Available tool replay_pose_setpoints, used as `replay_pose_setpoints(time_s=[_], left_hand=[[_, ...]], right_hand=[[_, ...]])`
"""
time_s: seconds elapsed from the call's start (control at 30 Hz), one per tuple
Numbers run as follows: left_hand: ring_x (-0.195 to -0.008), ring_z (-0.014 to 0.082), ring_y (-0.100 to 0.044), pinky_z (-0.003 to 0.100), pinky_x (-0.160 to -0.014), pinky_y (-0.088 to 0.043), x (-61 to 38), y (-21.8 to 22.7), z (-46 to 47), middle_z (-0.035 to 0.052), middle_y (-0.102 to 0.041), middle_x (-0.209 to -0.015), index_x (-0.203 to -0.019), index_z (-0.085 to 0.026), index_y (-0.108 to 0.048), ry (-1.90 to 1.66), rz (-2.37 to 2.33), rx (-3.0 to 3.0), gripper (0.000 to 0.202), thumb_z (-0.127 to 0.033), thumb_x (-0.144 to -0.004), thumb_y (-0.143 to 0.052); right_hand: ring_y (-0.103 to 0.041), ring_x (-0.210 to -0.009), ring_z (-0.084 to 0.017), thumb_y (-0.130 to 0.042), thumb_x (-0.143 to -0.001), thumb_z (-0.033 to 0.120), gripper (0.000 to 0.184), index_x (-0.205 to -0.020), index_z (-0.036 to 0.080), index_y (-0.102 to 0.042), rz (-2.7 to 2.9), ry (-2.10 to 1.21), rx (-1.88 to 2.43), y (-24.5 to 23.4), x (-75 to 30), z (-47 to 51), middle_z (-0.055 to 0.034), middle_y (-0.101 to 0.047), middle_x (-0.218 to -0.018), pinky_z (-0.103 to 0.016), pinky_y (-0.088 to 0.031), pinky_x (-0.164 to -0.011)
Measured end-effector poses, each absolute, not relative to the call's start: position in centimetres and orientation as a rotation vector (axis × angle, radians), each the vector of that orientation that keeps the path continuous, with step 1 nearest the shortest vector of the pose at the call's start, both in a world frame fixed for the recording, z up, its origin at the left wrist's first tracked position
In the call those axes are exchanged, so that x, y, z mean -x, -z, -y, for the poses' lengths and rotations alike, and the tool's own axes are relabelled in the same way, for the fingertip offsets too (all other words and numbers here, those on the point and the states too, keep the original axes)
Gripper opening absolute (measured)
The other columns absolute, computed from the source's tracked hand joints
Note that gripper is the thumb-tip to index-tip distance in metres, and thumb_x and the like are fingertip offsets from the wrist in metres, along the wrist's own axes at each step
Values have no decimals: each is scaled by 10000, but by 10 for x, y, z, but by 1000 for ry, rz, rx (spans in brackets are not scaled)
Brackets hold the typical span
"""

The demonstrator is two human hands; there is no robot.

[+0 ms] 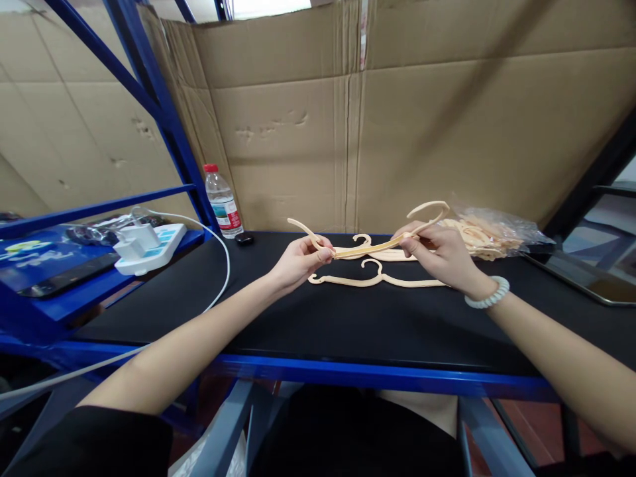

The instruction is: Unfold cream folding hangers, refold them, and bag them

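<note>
— What is held here?

— A cream plastic hanger point(370, 250), lifted just above the black tabletop point(348, 324). The left hand point(298, 262) pinches one arm near its curled tip, and the right hand point(442, 255) pinches the other near the hook. Both sets of fingers point(320, 252) are closed narrowly on it.

— And around it?

— A second hanger point(375, 279) lies flat just under the hands. A clear bag of hangers point(489, 235) sits just beside the right hand, against the cardboard wall point(348, 132).

— What room is there?

— Bare cloth runs from the hands to the blue front edge point(377, 374). On the left, a water bottle point(223, 202) stands at the back corner by the blue upright point(169, 126). A white cable point(221, 265) crosses the tabletop's left edge.
</note>
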State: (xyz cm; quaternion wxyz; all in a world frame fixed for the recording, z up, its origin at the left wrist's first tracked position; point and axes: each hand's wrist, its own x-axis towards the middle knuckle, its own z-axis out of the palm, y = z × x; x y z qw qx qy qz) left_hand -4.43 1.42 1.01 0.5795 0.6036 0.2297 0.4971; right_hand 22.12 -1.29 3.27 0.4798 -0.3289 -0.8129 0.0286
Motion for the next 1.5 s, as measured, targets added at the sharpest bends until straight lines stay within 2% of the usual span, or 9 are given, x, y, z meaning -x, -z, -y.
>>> replay_pose_setpoints(time_s=[0.07,0.2,0.27,0.47,0.73,1.0,1.23,1.5], left_hand=[[-726,93,-573,213,-727,-468,46,-11,-15,13,-602,-749,-734,-107,-624,-1139,-545,-1367,212,-205,-673,-802],[-970,201,-633,310,-847,-521,46,-14,-11,85,-639,-1029,-731,-99,-604,-1046,-513,-1308,242,-216,-677,-809],[-979,237,-654,327,-847,-537,46,-15,-10,116,-640,-1089,-740,-94,-585,-1008,-498,-1305,251,-225,-701,-796],[-845,215,-707,255,-747,-577,47,-13,-11,145,-669,-1066,-747,-99,-538,-954,-469,-1311,233,-157,-731,-762],[-806,225,-716,241,-742,-587,45,-13,-9,182,-679,-1052,-725,-98,-503,-952,-478,-1299,266,-120,-720,-768],[-806,249,-716,233,-715,-595,47,-11,-10,152,-712,-942,-722,-93,-538,-851,-499,-1307,302,-150,-656,-827],[-702,225,-718,239,-667,-592,45,-9,-11,155,-716,-873,-716,-97,-515,-917,-559,-1343,307,-149,-670,-814],[-617,207,-703,239,-588,-570,40,-7,-7,142,-710,-811,-724,-110,-482,-1067,-642,-1361,320,-131,-658,-795]], right_hand=[[-543,-562,-144,-509,-909,393,304,-692,208,-615,1985,-66,806,-32,-220,13,-58,-701,-823,-292,-388,-464],[-570,-601,-150,-511,-908,385,333,-643,199,-589,1980,-42,787,-30,-220,13,-61,-704,-831,-288,-399,-484],[-581,-618,-153,-510,-909,389,331,-649,202,-592,1981,-42,781,-31,-219,13,-60,-707,-844,-288,-410,-494],[-587,-602,-164,-517,-905,396,299,-694,217,-629,1980,-24,797,-30,-218,14,-60,-707,-829,-303,-421,-482],[-623,-664,-176,-523,-899,355,317,-627,204,-582,1960,6,798,-28,-218,13,-72,-704,-805,-303,-463,-534],[-611,-639,-172,-527,-891,317,284,-630,211,-565,1983,22,809,-30,-216,18,-69,-710,-794,-312,-470,-551],[-614,-646,-174,-522,-895,376,309,-634,215,-561,1944,13,804,-30,-213,21,-62,-710,-811,-303,-464,-520],[-609,-651,-166,-529,-882,301,303,-598,197,-520,1895,-23,803,-28,-209,22,-68,-688,-767,-280,-444,-519]])
